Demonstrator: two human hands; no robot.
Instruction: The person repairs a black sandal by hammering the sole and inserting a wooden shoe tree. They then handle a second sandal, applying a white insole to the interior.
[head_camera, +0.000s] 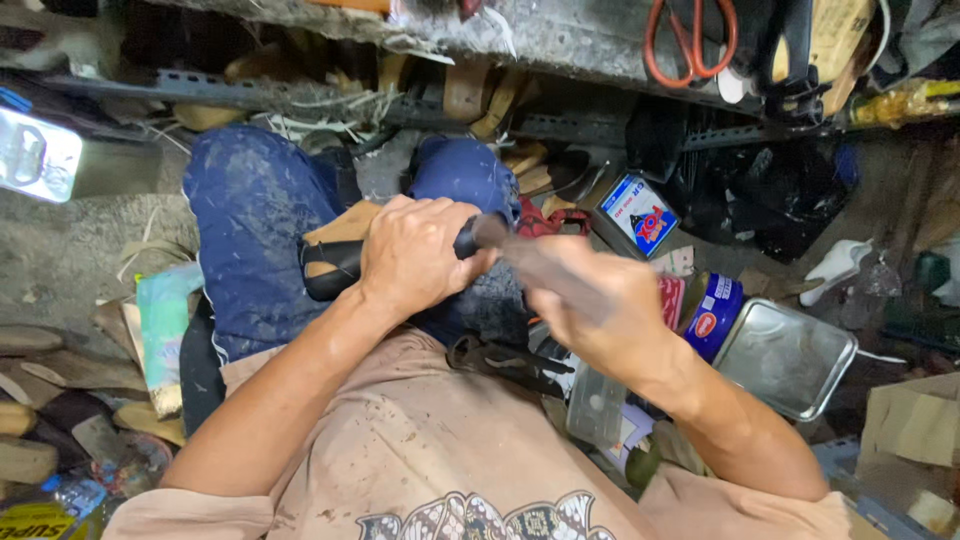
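Black shoe (330, 268) held on lap, gripped by left hand (415, 255), front part hidden under fingers. Right hand (590, 300) motion-blurred, closed around dark tool (520, 250); tool kind not discernible. Metal tray (790, 360) lies nearby.

Two hands (420, 255), one black shoe (335, 268), one orange-handled scissors (690, 40), one blue tin (712, 315), one metal tray (790, 355).

Dim, shadowy edges; motion-blurred right hand (590, 300).

The right hand (590, 300) was motion-blurred, its grip unreadable. Beside it, the left hand (415, 255) hid most of the black shoe (335, 270).
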